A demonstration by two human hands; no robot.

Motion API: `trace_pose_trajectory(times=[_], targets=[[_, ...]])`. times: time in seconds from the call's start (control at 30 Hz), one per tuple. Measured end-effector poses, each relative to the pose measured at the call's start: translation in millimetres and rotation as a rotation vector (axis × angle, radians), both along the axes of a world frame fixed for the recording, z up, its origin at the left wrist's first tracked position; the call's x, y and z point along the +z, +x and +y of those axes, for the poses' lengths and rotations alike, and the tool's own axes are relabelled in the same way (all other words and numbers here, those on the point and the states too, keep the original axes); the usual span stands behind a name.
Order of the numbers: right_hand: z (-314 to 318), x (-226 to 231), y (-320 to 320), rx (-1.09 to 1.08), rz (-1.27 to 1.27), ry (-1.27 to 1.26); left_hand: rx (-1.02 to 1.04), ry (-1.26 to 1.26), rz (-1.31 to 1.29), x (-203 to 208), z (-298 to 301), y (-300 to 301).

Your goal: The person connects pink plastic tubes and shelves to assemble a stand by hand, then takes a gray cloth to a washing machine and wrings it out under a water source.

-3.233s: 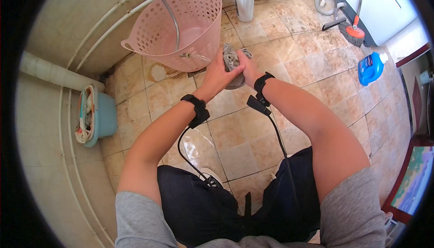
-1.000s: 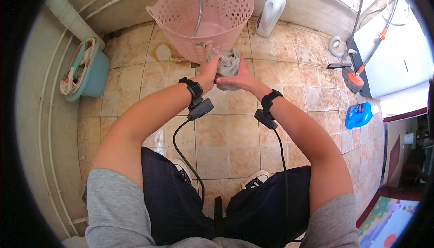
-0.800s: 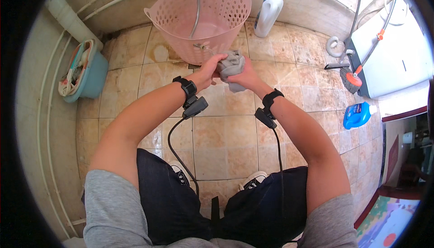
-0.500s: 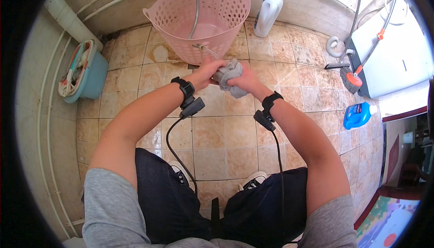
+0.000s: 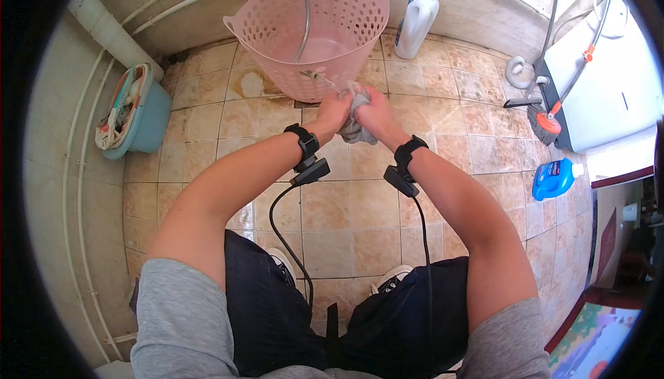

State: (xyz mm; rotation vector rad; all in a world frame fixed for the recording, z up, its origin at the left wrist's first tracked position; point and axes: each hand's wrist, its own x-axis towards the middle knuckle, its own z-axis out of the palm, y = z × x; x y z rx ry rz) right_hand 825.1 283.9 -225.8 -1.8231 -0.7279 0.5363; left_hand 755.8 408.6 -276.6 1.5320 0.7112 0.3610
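Both my hands grip a bunched, wet grey cloth point(image 5: 354, 130) just in front of a pink perforated laundry basket point(image 5: 277, 54). My left hand point(image 5: 334, 111) holds its left side and my right hand point(image 5: 373, 111) squeezes its right side, the two pressed close together. A thin stream of water and a tap pipe point(image 5: 304, 5) hang over the basket. Each wrist wears a black band with a cable running back toward my lap.
A teal bucket point(image 5: 142, 119) with cloths stands by the left wall pipes. A white detergent bottle point(image 5: 418, 23) sits behind the basket. A blue bottle point(image 5: 555, 177), an orange mop head point(image 5: 546, 122) and a white washing machine point(image 5: 609, 88) are at right. Tan floor tiles lie between.
The view has swung so the basket sits straight ahead. My hands have stayed clasped on the grey cloth, shifting slightly lower and twisting it tighter.
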Motion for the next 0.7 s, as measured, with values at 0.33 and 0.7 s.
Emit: trace_pose_trajectory(times=[0.33,0.7], targets=[[19.4,-38.3,-9.0,0.135,0.297,0.186,-0.087,-0.168,-0.085,-51.3,44.2,-22.7],[-21.3,28.6,-11.1,0.177,0.315,-0.045,0.094,-0.584,-0.144,-49.4,39.6,-22.8]])
